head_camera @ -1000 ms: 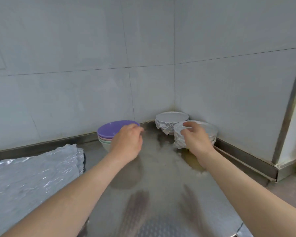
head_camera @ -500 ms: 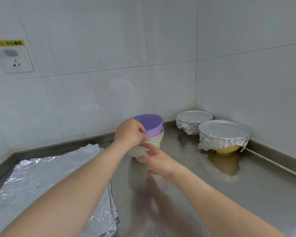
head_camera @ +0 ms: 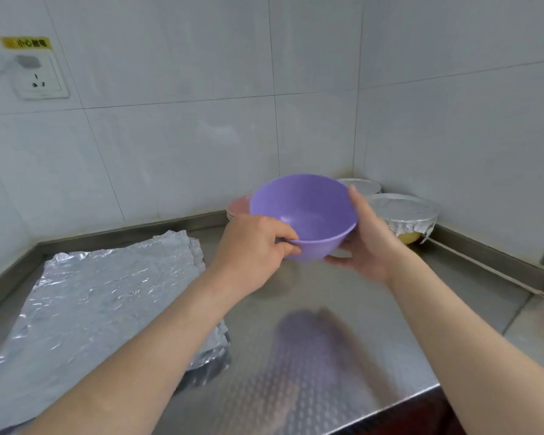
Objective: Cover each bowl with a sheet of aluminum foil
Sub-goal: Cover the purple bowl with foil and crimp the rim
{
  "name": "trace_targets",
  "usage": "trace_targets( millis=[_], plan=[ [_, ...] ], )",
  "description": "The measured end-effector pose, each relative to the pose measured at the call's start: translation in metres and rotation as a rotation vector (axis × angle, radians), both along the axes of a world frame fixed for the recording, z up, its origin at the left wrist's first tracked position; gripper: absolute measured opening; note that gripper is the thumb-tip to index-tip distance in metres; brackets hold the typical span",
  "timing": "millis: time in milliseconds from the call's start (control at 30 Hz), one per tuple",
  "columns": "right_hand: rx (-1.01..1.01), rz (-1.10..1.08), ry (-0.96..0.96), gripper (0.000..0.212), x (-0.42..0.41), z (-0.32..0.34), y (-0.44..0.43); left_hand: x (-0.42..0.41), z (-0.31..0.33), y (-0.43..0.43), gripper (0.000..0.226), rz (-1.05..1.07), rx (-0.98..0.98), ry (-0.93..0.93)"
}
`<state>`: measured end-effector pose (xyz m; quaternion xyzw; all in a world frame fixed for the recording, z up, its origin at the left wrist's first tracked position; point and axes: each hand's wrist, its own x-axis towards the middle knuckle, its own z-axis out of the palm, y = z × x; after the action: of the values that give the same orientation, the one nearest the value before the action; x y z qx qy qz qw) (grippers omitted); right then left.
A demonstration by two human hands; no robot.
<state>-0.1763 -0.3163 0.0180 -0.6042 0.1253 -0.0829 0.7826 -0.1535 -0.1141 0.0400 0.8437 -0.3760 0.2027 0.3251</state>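
Observation:
A purple bowl [head_camera: 305, 215] is held up above the steel counter, tilted toward me. My left hand [head_camera: 255, 249] pinches its near rim with thumb and fingers. My right hand [head_camera: 368, 243] cups the bowl's right side and underside. Behind it the stack of remaining bowls [head_camera: 237, 207] shows a pink rim. Two foil-covered bowls stand in the corner, one at the back [head_camera: 365, 186] and a yellow one [head_camera: 405, 215] nearer. A pile of aluminum foil sheets [head_camera: 91, 309] lies flat on the left.
The steel counter [head_camera: 311, 356] ends at a front edge at lower right. Tiled walls meet in a corner behind the bowls. A wall socket [head_camera: 40, 80] with a plugged cable sits at upper left.
My left hand has lifted the purple bowl off the stack and brought it toward me. My right hand has come up under it and now cups its side.

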Motion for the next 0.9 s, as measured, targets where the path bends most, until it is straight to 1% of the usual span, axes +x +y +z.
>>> trace_targets(
  millis=[33,67,167,267,400,467,533,567,600,667,700,767,800,833,900],
  plan=[
    [-0.144,-0.014,0.083,0.053,-0.008,-0.002,-0.001,-0.007,-0.007,0.001,0.004,-0.01,0.033,0.004],
    [-0.247,-0.018,0.156,0.044,-0.024,-0.005,-0.001,-0.021,-0.015,0.002,0.004,-0.017,0.051,0.025],
    [-0.357,-0.021,0.299,0.023,-0.05,-0.01,0.006,-0.039,-0.035,-0.001,0.005,-0.012,0.069,0.121],
    [-0.32,-0.113,0.367,0.022,-0.061,-0.02,0.008,-0.048,-0.054,-0.006,0.013,-0.026,0.148,0.165],
    [-0.263,-0.217,0.42,0.029,-0.067,-0.029,0.005,-0.065,-0.06,0.006,0.031,-0.083,0.171,0.117],
    [-0.276,-0.234,0.392,0.028,-0.064,-0.022,0.01,-0.067,-0.055,0.032,0.033,-0.035,0.166,0.074],
    [-0.336,-0.253,0.347,0.029,-0.057,-0.016,0.019,-0.063,-0.053,0.068,0.027,0.08,0.169,0.082],
    [-0.415,-0.281,0.335,0.03,-0.057,-0.013,0.023,-0.059,-0.052,0.086,0.023,0.153,0.176,0.106],
    [-0.539,-0.314,0.326,0.032,-0.057,-0.01,0.027,-0.055,-0.052,0.104,0.02,0.231,0.196,0.146],
    [-0.857,-0.396,0.277,0.042,-0.056,-0.008,0.044,-0.046,-0.055,0.14,0.023,0.362,0.296,0.243],
    [-0.983,-0.426,0.201,0.046,-0.059,-0.004,0.052,-0.044,-0.058,0.148,0.029,0.394,0.346,0.284],
    [-1.066,-0.458,-0.013,0.054,-0.062,0.001,0.079,-0.043,-0.065,0.159,0.045,0.399,0.431,0.354],
    [-1.091,-0.428,-0.094,0.055,-0.062,0.003,0.094,-0.042,-0.071,0.161,0.052,0.396,0.455,0.367],
    [-1.111,-0.353,-0.147,0.052,-0.061,0.001,0.111,-0.042,-0.075,0.162,0.057,0.397,0.467,0.363],
    [-1.187,-0.07,-0.178,0.046,-0.056,-0.009,0.14,-0.039,-0.082,0.163,0.061,0.399,0.463,0.329]
  ],
)
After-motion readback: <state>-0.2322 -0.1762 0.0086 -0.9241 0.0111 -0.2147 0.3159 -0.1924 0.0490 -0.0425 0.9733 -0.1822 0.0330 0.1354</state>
